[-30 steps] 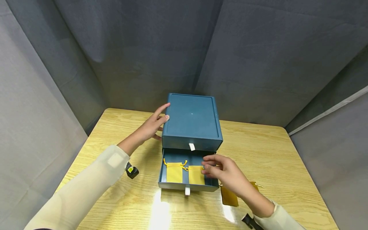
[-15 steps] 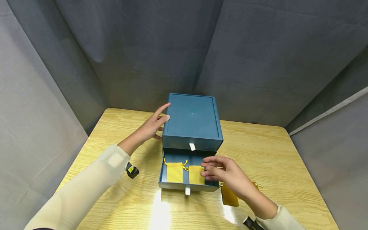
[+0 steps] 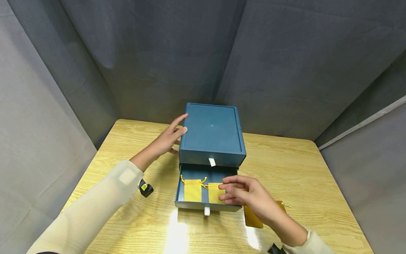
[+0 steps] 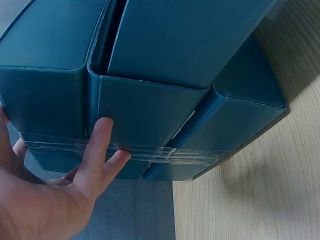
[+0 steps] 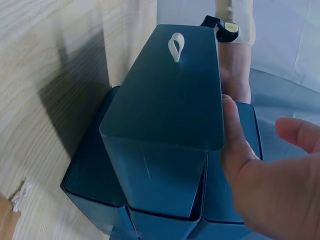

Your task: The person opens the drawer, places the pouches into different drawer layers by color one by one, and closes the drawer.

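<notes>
The blue box [image 3: 211, 134] stood at the middle of the table [image 3: 285, 169], long axis near to far, its open lower drawer [image 3: 207, 188] pointing near. The left hand [image 3: 165, 141] pressed straight fingers on its left wall. The right hand [image 3: 245, 194], fingers loosely bent, perhaps touched a yellow pouch [image 3: 216, 193] inside. No readable writing.

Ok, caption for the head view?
Left hand steadies the blue box; right hand reaches over its open drawer holding two yellow pouches.
</notes>
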